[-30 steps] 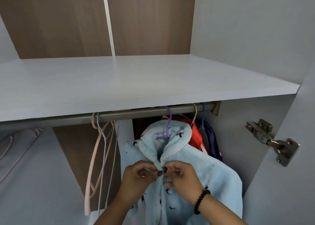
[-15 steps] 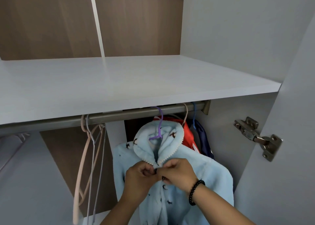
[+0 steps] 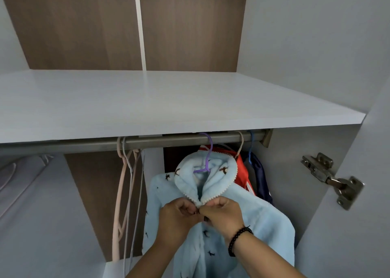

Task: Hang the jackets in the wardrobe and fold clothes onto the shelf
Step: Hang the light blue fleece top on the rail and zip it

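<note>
— Wardrobe walls are closing in on both sides, aren't they?

— Yes. White panels are standing left and right, a brown back panel is showing behind, and the shelf (image 3: 168,100) is lying bare across the top. Its front edge is overhanging the rail (image 3: 84,145) just beneath it.

— Where is room lying open?

— Left of the jacket (image 3: 253,214). Only some bare hangers (image 3: 124,193) are dangling there from the rail, well apart from the hands. On the right the door hinge (image 3: 331,178) is sticking out near the jacket's shoulder.

— And the jacket?

— It is hanging from the rail on a purple hanger (image 3: 205,164), below the shelf, right of the middle. It is pale blue and fluffy, dotted with small dark figures, and its collar is trimmed with a white scalloped edge. A red garment (image 3: 242,172) and a navy one (image 3: 261,182) are hanging just behind it.

— What are the hands doing?

— The left hand (image 3: 177,218) and right hand (image 3: 223,214) are touching each other at the jacket's front, just under the collar. Fingers of both are curling in and pinching the front edges together. A dark bead bracelet (image 3: 238,239) is circling the right wrist.
</note>
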Demonstrator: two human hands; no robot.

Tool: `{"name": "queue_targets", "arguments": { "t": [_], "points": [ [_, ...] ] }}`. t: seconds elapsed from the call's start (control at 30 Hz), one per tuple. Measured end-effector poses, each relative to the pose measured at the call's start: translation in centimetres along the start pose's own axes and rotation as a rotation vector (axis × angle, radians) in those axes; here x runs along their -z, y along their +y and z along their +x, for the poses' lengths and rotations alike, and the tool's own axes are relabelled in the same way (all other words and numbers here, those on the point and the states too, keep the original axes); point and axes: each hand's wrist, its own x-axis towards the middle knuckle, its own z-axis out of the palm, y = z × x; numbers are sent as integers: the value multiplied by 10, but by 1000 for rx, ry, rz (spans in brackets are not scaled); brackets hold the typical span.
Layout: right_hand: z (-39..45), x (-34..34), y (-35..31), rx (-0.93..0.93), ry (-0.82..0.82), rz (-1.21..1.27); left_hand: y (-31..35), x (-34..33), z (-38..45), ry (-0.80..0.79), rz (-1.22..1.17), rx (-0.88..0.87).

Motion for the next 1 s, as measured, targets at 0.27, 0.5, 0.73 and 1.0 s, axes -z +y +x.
{"name": "queue_targets", "arguments": {
  "t": [0.27,0.5,0.73,1.0],
  "points": [
    [2,2,3,-137,-47,165,1,-3,-12,48,70,-40],
    [1,-5,3,-141,-48,238,2,10,-18,48,61,25],
    [-1,-9,13,6,-26,164,7,18,-11,24,-57,153],
    [-11,3,14,185,-134,137,9,23,-1,-24,-86,165]
  ]
}}
